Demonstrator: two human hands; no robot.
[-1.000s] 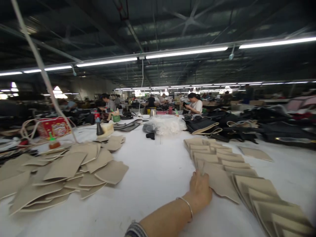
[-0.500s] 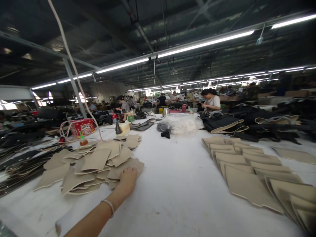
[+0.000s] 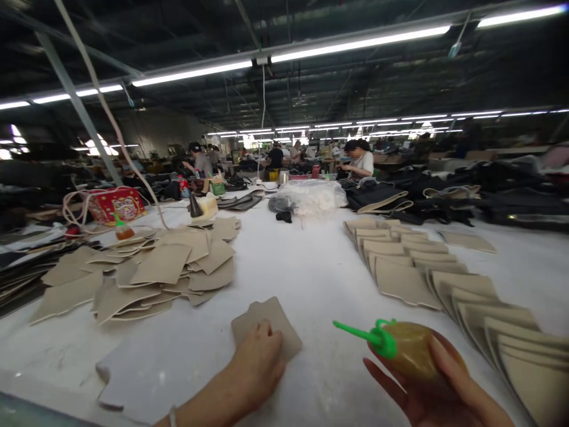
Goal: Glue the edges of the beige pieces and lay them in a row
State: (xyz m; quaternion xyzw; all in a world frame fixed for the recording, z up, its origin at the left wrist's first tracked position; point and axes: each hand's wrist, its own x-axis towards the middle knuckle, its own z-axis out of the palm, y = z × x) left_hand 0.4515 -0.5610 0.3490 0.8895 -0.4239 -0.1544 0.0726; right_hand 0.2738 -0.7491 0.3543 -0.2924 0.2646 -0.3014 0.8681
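Observation:
My left hand [image 3: 258,365] rests on a single beige fabric-like piece [image 3: 279,325] in front of me, its fingers curled and pressed onto it. In my right hand [image 3: 438,397] is a squeeze bottle [image 3: 418,350] of amber liquid, tilted, its green nozzle pointing left. The nozzle tip is apart from the beige piece. To the left lies a loose pile of similar beige pieces [image 3: 162,264]. On the right, overlapping rows of beige pieces [image 3: 402,279] run along the table.
A second green-tipped bottle [image 3: 123,228] stands behind the left pile, near a red box [image 3: 116,204]. Farther back are a clear plastic bag [image 3: 311,196] and dark fabric goods [image 3: 377,196]. A cable [image 3: 104,107] hangs at the left. People work in the background.
My left hand has drawn one beige piece from the left pile toward the near middle of the table. My right hand has come into view holding the squeeze bottle.

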